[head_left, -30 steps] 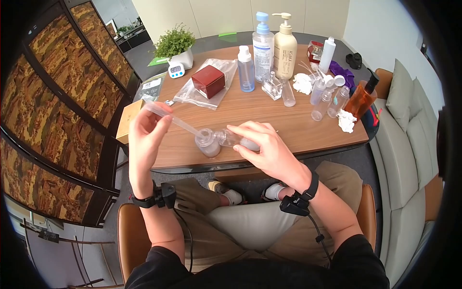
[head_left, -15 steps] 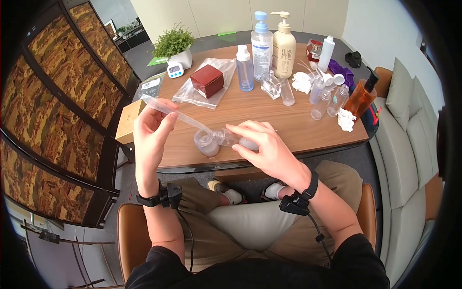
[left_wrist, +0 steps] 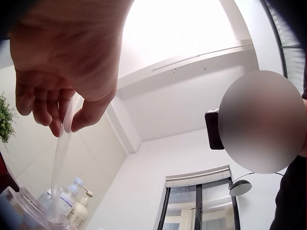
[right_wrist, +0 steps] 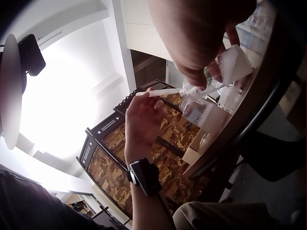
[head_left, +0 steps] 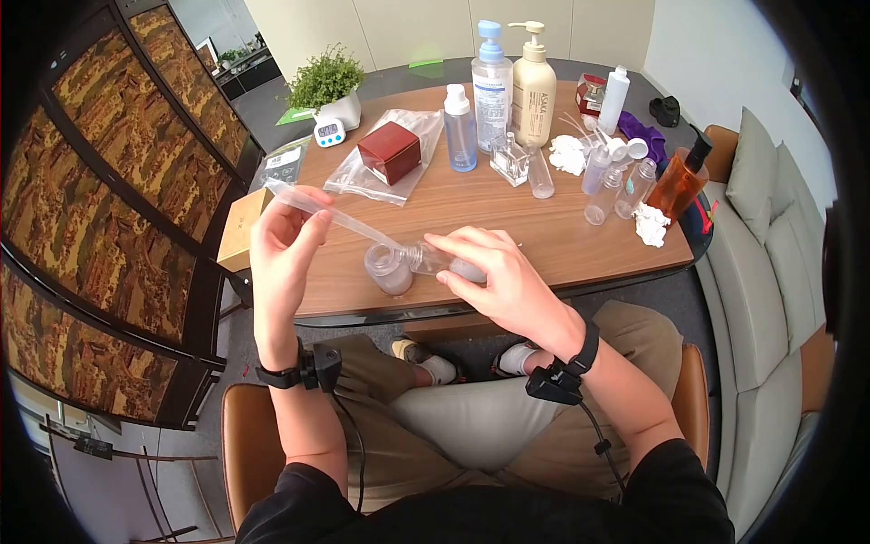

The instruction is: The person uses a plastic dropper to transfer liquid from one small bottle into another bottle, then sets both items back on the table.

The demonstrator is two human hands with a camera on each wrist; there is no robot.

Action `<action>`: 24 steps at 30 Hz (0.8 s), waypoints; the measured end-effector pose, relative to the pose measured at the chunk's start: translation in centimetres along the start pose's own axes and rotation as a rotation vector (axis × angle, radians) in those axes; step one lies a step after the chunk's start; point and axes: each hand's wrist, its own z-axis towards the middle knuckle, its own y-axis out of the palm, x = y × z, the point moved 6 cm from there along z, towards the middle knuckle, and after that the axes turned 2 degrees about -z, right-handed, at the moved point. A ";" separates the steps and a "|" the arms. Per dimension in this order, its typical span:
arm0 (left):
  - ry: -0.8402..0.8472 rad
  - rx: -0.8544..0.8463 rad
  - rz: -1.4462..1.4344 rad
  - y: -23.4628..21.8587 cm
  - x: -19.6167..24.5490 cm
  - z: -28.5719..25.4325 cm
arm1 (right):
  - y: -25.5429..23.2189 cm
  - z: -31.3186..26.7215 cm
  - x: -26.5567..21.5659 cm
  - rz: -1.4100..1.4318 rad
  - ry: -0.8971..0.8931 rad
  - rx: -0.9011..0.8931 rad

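My left hand pinches the bulb end of a translucent plastic dropper between thumb and fingers. The dropper slants down to the right, its tip at the mouth of a small clear bottle. That bottle lies nearly on its side in my right hand, its neck towards the left and whitish contents at the base end. Just under the neck stands a small open clear jar with cloudy contents, near the table's front edge. In the left wrist view the dropper runs straight down from my fingertips.
Behind stand a dark red box on a zip bag, a blue spray bottle and two pump bottles. At right are several small clear bottles, crumpled tissue and an amber pump bottle. A cardboard box sits left.
The dropper's tip has moved right, from the jar's opening to the bottle's mouth, as my left hand shifted slightly right. My right hand and the bottle stay nearly still.
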 end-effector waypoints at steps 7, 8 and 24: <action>0.030 0.057 -0.048 -2.1 0.0 0.2 | 0.0 0.0 0.0 0.001 -0.015 0.004; 0.023 0.074 -0.039 -2.2 0.1 0.2 | 0.0 0.0 0.0 0.001 -0.014 0.004; -0.048 -0.123 0.212 1.3 -2.1 0.3 | 0.1 -0.1 0.1 -0.001 0.012 -0.008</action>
